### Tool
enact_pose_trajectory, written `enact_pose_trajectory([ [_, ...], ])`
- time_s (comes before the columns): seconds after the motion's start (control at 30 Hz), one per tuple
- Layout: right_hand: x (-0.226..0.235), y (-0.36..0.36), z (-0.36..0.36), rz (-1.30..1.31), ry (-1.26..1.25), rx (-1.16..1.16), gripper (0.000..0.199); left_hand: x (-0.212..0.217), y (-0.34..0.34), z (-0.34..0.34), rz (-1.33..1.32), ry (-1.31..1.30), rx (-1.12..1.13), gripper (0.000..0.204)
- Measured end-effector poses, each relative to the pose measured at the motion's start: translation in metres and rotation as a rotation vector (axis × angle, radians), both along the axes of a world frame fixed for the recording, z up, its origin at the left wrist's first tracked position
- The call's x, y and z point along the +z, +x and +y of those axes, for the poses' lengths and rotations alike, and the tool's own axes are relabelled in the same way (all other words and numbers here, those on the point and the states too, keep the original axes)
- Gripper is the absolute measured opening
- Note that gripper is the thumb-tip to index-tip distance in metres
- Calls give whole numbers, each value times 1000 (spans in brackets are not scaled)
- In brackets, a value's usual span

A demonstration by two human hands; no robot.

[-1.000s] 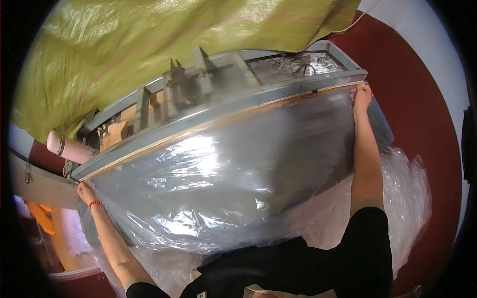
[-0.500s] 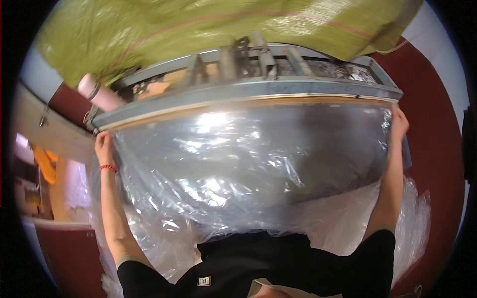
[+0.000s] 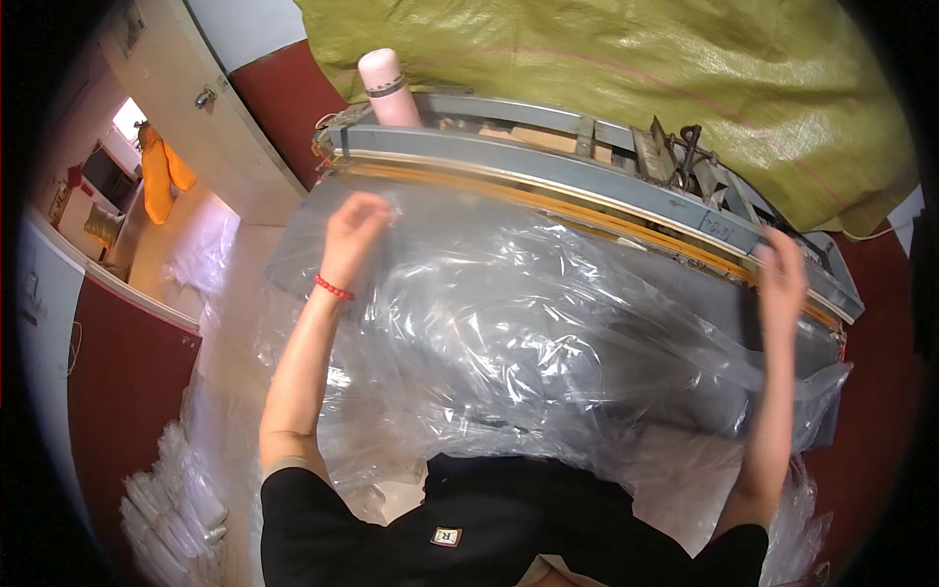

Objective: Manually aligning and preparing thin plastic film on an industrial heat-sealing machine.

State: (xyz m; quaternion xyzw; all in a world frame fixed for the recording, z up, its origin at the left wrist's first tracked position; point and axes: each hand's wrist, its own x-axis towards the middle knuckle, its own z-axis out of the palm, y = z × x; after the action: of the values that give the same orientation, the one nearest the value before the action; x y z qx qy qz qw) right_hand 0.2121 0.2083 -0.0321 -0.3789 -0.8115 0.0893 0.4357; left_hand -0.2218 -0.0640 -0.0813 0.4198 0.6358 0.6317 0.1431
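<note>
A wide sheet of clear plastic film (image 3: 479,323) lies wrinkled across the dark flat surface before me. My left hand (image 3: 357,235) is over its far left part, fingers bent and pressed together, with what looks like film at the fingertips; motion blurs them slightly. A red bead bracelet circles that wrist. My right hand (image 3: 782,279) is raised by the right end of a long grey metal bar (image 3: 548,176), its fingers blurred and apart, with nothing seen in them. An orange-yellow strip (image 3: 548,203) runs along the near side of the bar.
Behind the bar, a metal frame holds tools and a black clamp-like part (image 3: 688,147). A pink bottle (image 3: 388,88) stands at its left end. Yellow-green woven sheeting (image 3: 626,59) covers the back. A door (image 3: 201,98) stands at left; bundled plastic (image 3: 176,509) lies lower left.
Both hands have come away from the bar's ends; the left moved inward and toward me. The film's far edge has come off the bar's right part. My view has turned left.
</note>
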Motion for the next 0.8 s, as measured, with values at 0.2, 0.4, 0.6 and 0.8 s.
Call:
enact_pose_trajectory([
  [0.2,-40,-218,-63,20,-41,726,33,9,0,-14,-62,17,-122,14],
  [0.4,-85,-259,-75,59,-496,882,15,12,17,-27,797,-30,361,33],
  [0.6,-94,-213,-71,209,-577,792,12,-34,11,-7,881,-264,308,11],
  [0.8,-105,-158,-37,256,-576,627,13,-48,47,54,96,-230,-64,10],
])
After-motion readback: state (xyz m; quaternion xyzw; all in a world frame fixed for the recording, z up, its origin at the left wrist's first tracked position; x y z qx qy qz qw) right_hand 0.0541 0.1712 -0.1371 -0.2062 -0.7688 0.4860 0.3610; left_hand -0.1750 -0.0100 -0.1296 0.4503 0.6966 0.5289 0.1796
